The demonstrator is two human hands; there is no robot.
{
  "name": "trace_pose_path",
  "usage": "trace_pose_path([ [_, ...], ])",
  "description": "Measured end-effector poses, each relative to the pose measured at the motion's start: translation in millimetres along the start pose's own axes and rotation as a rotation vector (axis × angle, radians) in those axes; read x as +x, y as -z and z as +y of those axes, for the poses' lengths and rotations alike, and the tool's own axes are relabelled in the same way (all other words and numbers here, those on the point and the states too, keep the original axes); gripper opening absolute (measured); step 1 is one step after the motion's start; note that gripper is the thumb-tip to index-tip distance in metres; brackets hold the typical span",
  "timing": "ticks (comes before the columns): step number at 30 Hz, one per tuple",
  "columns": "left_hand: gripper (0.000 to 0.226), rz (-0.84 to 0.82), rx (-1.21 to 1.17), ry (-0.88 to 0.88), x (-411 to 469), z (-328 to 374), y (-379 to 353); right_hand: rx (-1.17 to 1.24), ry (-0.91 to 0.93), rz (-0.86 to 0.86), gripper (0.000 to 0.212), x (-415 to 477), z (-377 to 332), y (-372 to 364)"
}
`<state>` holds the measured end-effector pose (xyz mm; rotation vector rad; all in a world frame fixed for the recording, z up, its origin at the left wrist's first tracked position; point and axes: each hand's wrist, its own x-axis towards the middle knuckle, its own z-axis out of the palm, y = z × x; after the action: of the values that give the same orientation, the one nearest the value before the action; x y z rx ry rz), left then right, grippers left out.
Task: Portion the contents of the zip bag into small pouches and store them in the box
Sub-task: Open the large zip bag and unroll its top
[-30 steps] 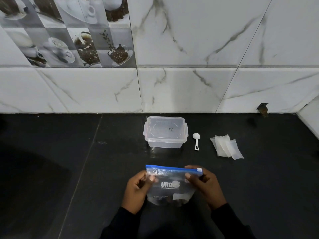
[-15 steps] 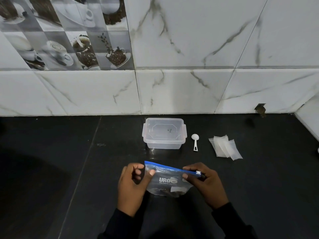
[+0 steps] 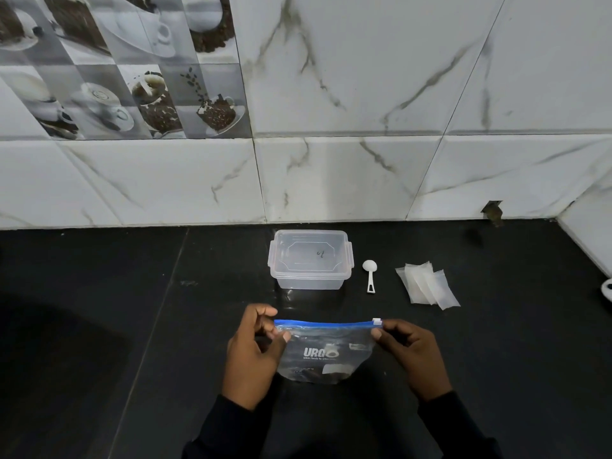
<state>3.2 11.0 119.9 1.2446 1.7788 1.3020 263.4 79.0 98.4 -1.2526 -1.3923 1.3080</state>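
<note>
Holding: zip bag (image 3: 326, 351) up off the counter (image 3: 99, 326), pinched at both top corners, roughly 6 o'clock in the frame.
Left hand (image 3: 253, 352): clamped on the bag's left top corner, thumb and fingers closed tight over the blue strip.
Right hand (image 3: 409, 354): gripping the right top corner, fingertips right under the white slider (image 3: 377, 321).
Bag state: blue zip strip runs flat and level across the top, slider parked at the far right end; can't really tell if it's sealed all the way.
Bag contents: something dark sitting low in the bottom, hard to make out what; white print on the front plus a white label patch.
Box (image 3: 310, 259): clear plastic, lid on with side clips, at 12 o'clock from the bag, near the wall (image 3: 331, 177).
Spoon (image 3: 369, 274): small, white, just beside the box at its 3 o'clock, bowl pointing toward the wall, handle toward the bag.
Pouches (image 3: 425, 284): little stack of clear ones fanned out flat, at 3 o'clock from the spoon, about 1 o'clock from the bag, apart from everything else.
Sleeves: dark, both coming in from 6 o'clock.
Wall extra: coffee-cup picture tiles (image 3: 126, 77) up at 10 o'clock.
</note>
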Motion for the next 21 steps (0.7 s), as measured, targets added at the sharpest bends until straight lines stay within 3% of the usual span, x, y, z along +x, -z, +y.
trace_pose_path([
  [4, 0.044, -0.021, 0.12, 0.0, 4.1, -0.2, 2.8, -0.028, 0.048, -0.014, 0.012, 1.8, 2.2, 0.5],
  [9, 0.034, 0.035, 0.343, -0.258, 13.3, 27.1, -1.8, 0.043, 0.048, 0.013, 0.015, 4.4, 0.0, 0.2],
  [16, 0.036, -0.325, 0.422, -0.453, 35.2, 56.4, -46.3, 0.05, 0.05, -0.011, 0.012, 6.7, -5.2, 0.0],
  [21, 0.033, -0.475, 0.564, -0.53, 41.9, 57.4, -81.8, 0.062, 0.1, -0.002, 0.013, 8.2, -4.8, -1.1],
])
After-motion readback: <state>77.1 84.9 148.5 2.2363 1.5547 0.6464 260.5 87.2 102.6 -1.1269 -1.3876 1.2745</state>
